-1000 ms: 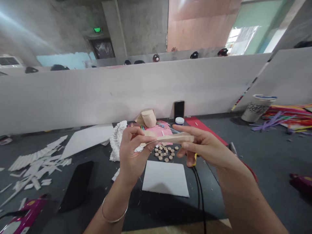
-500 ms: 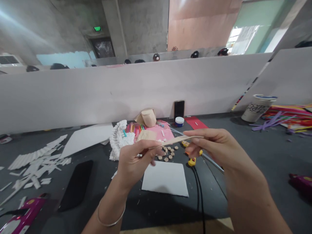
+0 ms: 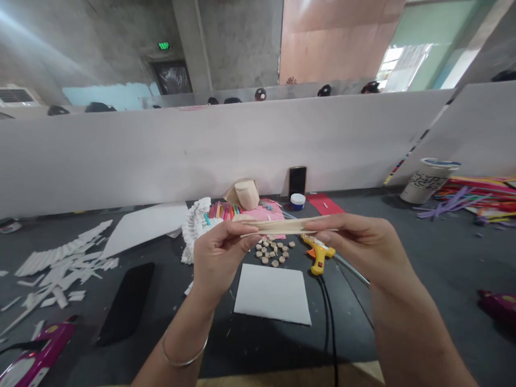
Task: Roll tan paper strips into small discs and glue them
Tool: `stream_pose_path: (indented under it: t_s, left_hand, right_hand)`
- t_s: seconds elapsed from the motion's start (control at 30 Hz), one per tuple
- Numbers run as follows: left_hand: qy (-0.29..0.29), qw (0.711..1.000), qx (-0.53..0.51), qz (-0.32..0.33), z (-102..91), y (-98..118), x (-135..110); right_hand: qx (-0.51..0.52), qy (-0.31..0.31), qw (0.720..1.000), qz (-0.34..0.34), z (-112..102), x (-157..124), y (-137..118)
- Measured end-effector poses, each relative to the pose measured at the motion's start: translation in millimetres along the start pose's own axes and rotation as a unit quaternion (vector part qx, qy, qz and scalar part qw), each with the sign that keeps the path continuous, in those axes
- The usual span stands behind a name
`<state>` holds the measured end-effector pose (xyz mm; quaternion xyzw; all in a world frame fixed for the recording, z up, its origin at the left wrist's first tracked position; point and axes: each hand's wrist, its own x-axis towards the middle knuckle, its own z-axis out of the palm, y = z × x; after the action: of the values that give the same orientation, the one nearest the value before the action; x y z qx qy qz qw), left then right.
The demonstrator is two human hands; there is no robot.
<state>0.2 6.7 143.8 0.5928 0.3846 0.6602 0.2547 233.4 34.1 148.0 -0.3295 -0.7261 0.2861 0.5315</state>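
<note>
A thin beige strip (image 3: 280, 228), seemingly folded with its edges showing, is stretched level above the table. My left hand (image 3: 220, 255) pinches one end between thumb and fingers. The other end is pinched the same way by my right hand (image 3: 365, 244). Whether the strip is paper or cloth I cannot tell. Below it lies a white rectangular sheet (image 3: 272, 295), flat on the dark table. Just behind the sheet are several small round wooden slices (image 3: 274, 255). A yellow glue gun (image 3: 320, 252) rests beneath my right fingers, its black cord running toward me.
On the left are a black phone (image 3: 127, 303), white scraps (image 3: 60, 269) and a magenta tool (image 3: 44, 349). At the back stand a beige roll (image 3: 247, 194), another phone (image 3: 297, 181) and a small jar (image 3: 297, 202). Coloured stems (image 3: 475, 191) lie right. A white partition (image 3: 141, 161) closes the back.
The strip has turned so more of its broad side shows, and it sits more level. My left hand has risen slightly. The glue gun shows more fully as my right fingers have drawn in.
</note>
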Motion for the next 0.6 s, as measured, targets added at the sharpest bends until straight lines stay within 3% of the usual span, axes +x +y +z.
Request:
stream_pose_path:
  t_s: [0.23, 0.6]
  left_hand:
    - [0.012, 0.996, -0.074, -0.051, 6.4, 2, 0]
    - [0.019, 0.992, -0.108, -0.067, 11.6, 2, -3]
  right_hand:
    - [0.014, 0.046, 0.999, 0.027, 11, 0, 0]
    - [0.078, 0.070, 0.991, 0.087, 17, -2, 4]
